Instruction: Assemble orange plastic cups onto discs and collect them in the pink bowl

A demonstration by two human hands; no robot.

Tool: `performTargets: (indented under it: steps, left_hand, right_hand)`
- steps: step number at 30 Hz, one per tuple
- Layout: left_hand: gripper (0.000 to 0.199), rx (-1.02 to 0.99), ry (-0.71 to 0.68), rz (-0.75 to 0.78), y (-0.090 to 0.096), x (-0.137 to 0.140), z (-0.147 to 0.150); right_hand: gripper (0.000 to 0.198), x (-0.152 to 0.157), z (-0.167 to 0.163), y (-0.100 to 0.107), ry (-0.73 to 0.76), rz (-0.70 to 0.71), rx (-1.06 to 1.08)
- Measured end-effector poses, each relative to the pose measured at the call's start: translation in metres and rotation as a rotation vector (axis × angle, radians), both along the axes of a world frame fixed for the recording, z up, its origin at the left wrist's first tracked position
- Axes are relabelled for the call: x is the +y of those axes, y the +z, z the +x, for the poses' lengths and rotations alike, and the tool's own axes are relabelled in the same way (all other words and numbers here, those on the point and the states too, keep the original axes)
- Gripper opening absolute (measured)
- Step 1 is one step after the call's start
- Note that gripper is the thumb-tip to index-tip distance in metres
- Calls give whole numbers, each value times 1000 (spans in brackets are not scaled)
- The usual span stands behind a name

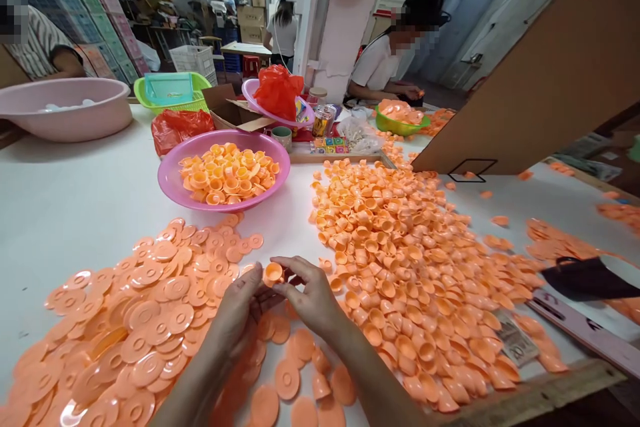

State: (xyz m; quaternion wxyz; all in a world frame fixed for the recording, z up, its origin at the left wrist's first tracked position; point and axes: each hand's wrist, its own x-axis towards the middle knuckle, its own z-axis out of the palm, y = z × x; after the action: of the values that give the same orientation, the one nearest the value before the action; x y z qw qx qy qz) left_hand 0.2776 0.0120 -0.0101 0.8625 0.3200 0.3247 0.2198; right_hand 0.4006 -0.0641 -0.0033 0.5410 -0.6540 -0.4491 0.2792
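Between my two hands, over the table's front middle, sits a small orange toy cup [273, 273], its mouth facing up. My right hand [309, 292] pinches it between thumb and fingers. Close beside the cup is my left hand [239, 303], closed with its thumb up; its fingers are partly hidden, and I cannot make out what they hold. A spread of flat orange toy saucers [150, 320] lies to the left. To the right is a big heap of orange toy cups [400, 260]. Several loose saucers [287, 379] and cups lie below my hands.
Behind the saucers stands a pink basin [170, 187] of joined orange pieces. A leaning cardboard sheet [505, 73], a pink phone-like object [580, 327] and a dark cloth [590, 278] are at right. Co-workers [375, 67] sit across the white table [115, 193]; a larger basin [75, 123] stands far left.
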Motion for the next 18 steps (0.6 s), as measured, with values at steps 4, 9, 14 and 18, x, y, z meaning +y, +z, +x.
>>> performTargets:
  steps: [4, 9, 14, 18]
  left_hand:
    - [36, 71, 85, 123, 1, 4, -3]
    - [45, 353, 333, 572, 35, 51, 0]
    - [54, 695, 441, 1278, 72, 135, 30]
    - [77, 1133, 31, 1472, 69, 179, 65]
  right_hand:
    - [51, -1, 2, -1, 11, -28, 30]
    - [44, 0, 17, -6, -132, -65, -27]
    - [39, -1, 21, -17, -186, -72, -94]
    - [40, -2, 17, -22, -144, -97, -194]
